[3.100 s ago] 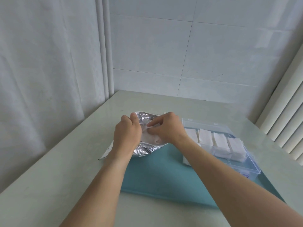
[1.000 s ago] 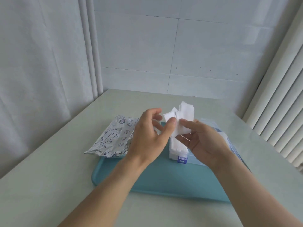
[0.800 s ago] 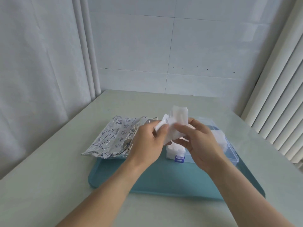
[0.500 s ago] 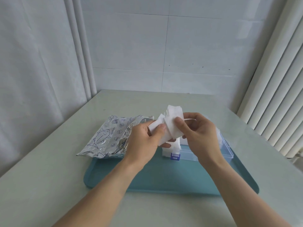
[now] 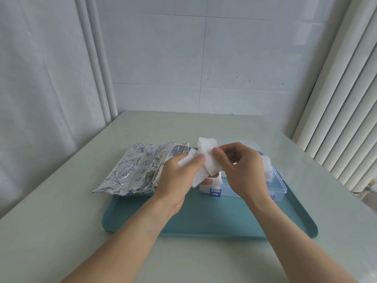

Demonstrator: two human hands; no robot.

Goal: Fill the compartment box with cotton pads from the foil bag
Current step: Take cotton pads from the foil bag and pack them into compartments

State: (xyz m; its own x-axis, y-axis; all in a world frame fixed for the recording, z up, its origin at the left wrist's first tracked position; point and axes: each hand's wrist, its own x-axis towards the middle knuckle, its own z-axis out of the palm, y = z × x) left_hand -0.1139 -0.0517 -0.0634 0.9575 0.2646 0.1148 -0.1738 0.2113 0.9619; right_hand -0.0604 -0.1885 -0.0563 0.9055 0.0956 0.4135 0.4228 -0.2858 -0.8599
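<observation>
Several white cotton pads (image 5: 207, 158) are held in the air between both hands, above the left end of the clear compartment box (image 5: 277, 186). My left hand (image 5: 179, 176) pinches the lower pads with its thumb on top. My right hand (image 5: 240, 170) pinches the upper pads from the right. The silver foil bag (image 5: 134, 170) with a blue fish print lies flat to the left, its open mouth toward the hands. White pads (image 5: 267, 170) fill the box compartments that show past my right hand.
The box and part of the bag rest on a teal tray (image 5: 204, 217) on a pale table (image 5: 61, 221). A blue latch (image 5: 215, 190) marks the box's near side. Curtain on the left, tiled wall behind, blinds on the right.
Both hands came out of the foil bag with cotton pads, and the bag now lies flat. Over the last second the hands closed together on the pads.
</observation>
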